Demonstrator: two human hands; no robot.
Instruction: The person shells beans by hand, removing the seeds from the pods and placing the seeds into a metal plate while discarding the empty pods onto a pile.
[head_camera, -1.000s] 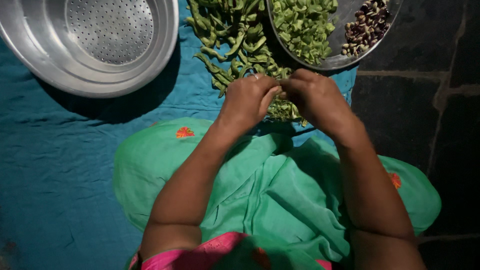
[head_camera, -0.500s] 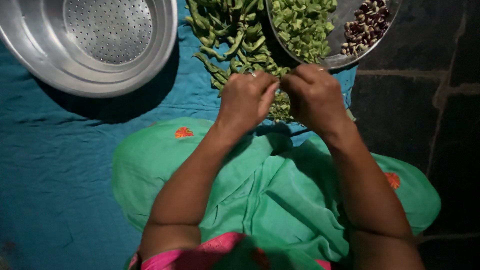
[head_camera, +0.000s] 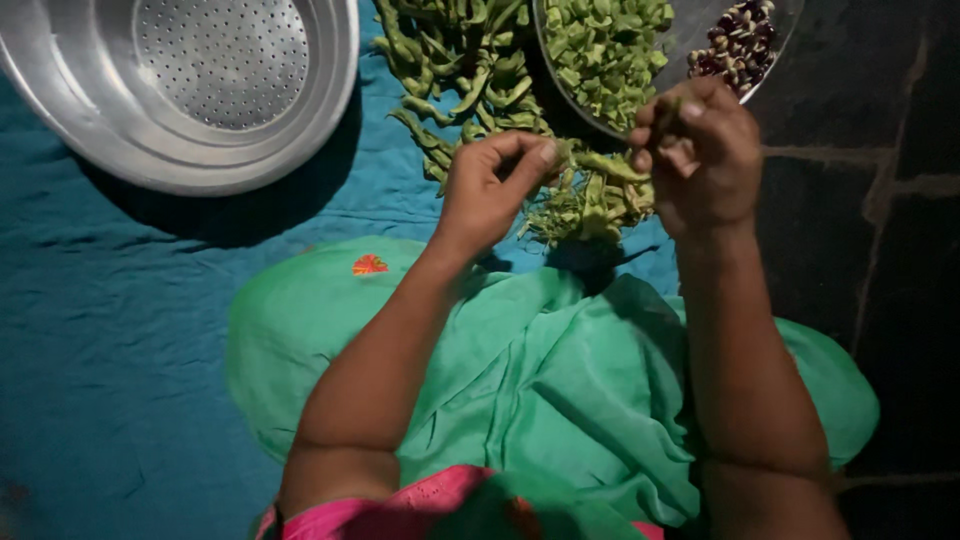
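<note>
My left hand (head_camera: 492, 190) pinches one end of a green bean pod (head_camera: 600, 163) that stretches to the right above a small heap of pod scraps (head_camera: 590, 205). My right hand (head_camera: 700, 150) is raised near the rim of a metal plate (head_camera: 690, 35) and grips a small green pod piece between its fingers. The plate carries chopped green pod pieces (head_camera: 605, 50) and dark speckled beans (head_camera: 735, 45). A pile of whole green pods (head_camera: 465, 70) lies on the teal cloth (head_camera: 120, 330) just beyond my left hand.
A large metal colander bowl (head_camera: 190, 80) sits at the top left on the cloth. My green-clad lap (head_camera: 540, 390) fills the lower middle. Dark stone floor (head_camera: 880, 200) lies to the right of the cloth.
My hands were together on one pod; now they have parted. The right hand moved up and right toward the plate with a piece, uncovering the scrap heap. The left hand stayed put.
</note>
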